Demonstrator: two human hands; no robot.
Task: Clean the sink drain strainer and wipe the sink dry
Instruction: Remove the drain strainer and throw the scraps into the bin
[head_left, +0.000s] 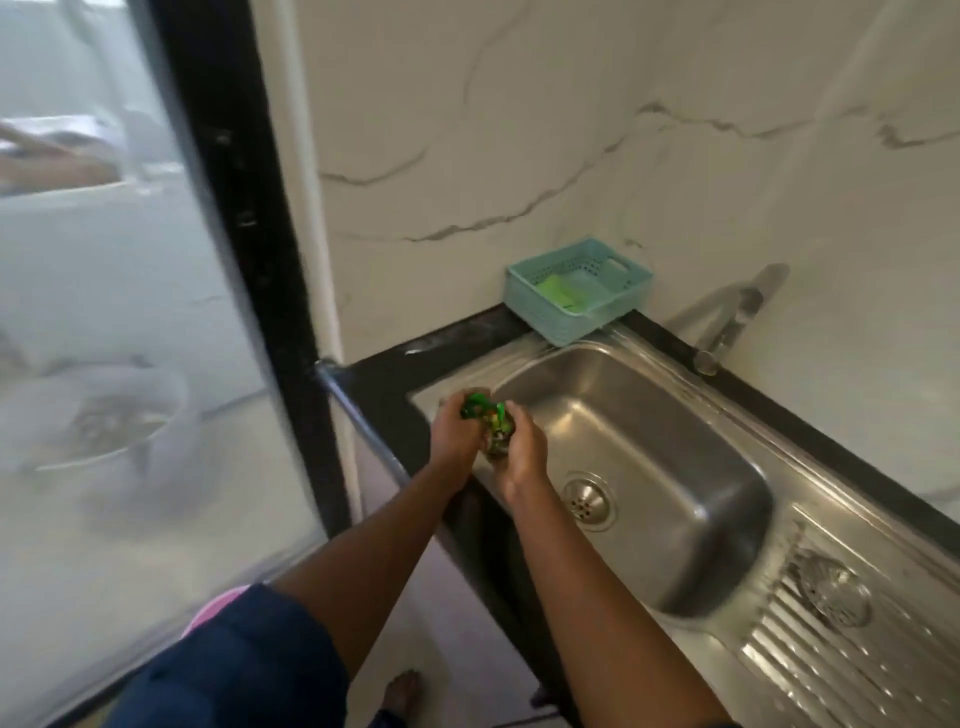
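**Both hands on a green item at the sink's left rim**

Your 2 hands meet over the near-left corner of the stainless steel sink (670, 447), right above its flat rim. Your left hand (457, 436) is curled around a small green-and-metal object (491, 418); your right hand (524, 452) closes on the same object from the other side. Fingers of both hands are wrapped in, not spread. The frame is blurred, so you cannot tell exactly what the object is.

The round perforated metal drain strainer (587, 500) sits in the drain at the basin floor, near your right wrist but not touched. The basin around it looks bare.

A teal perforated plastic basket (540, 306) stands at the back-left corner against the marble-look wall, with something green and flat inside. The chrome faucet (727, 322) is behind the basin, spout angled toward it. The ribbed steel drainboard (852, 670) lies to the right of the basin.
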